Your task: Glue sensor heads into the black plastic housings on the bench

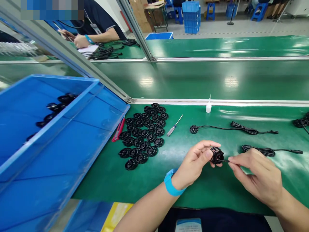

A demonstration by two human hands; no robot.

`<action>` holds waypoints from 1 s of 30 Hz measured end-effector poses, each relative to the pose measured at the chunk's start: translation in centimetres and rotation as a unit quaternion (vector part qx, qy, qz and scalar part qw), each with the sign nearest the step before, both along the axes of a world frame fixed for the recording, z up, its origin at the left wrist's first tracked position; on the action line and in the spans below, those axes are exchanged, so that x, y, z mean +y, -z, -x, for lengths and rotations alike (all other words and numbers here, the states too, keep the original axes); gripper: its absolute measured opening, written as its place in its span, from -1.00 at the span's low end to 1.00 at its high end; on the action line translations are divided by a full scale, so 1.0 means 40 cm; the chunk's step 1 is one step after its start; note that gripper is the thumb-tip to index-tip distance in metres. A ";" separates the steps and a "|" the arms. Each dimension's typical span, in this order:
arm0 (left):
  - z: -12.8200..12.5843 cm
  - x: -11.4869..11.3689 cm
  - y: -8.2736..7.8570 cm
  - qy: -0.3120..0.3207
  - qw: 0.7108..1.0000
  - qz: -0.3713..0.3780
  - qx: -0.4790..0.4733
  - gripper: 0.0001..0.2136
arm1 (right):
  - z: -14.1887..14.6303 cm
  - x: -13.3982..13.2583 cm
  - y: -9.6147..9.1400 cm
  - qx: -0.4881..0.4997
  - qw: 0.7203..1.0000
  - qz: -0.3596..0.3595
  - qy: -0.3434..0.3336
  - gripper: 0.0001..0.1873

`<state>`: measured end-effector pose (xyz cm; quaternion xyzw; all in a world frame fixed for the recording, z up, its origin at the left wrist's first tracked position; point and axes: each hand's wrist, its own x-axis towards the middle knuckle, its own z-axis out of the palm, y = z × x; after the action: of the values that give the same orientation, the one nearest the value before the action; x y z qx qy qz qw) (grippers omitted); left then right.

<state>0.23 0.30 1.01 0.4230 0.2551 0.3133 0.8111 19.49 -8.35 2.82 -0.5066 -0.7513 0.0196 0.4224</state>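
Between the fingers and thumb of my left hand (196,159) is a round black plastic part (217,155) with an open, ribbed face. My right hand (258,174) pinches a thin black cable (226,161) close to where it meets that part. A coiled stretch of black cable (262,150) lies just beyond my right hand, its plug end pointing right. Farther back, another round black part (193,129) lies flat with its cable (243,128) bundled to the right. Many similar black round parts (144,132) are spread on the green table left of my hands.
A large blue bin (96,106) with black parts inside stands tilted at the left. Near it lie a red-handled tool (118,130) and a screwdriver (174,126). A white dropper bottle (208,106) stands by the metal rail (241,102). Across the bench, another person's hand (81,41) is at work.
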 end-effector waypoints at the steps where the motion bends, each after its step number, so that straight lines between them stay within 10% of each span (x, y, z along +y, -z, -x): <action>1: 0.001 -0.001 -0.001 0.002 1.000 0.000 0.004 -0.56 | 0.000 0.000 0.001 -0.003 1.000 0.000 0.001 -0.72; 20: 0.011 -0.018 -0.001 0.005 0.968 -0.200 0.154 -0.49 | 0.012 0.009 0.006 -0.129 0.991 -0.015 0.043 -0.82; 30: 0.002 -0.016 0.027 -0.010 0.974 -0.189 0.124 -0.69 | 0.027 0.013 0.005 -0.130 0.990 -0.028 0.054 -0.91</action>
<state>0.13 -0.36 -0.07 0.6022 0.2942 0.3086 0.6750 18.40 -7.82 2.61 -0.5327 -0.7718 -0.0898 0.3355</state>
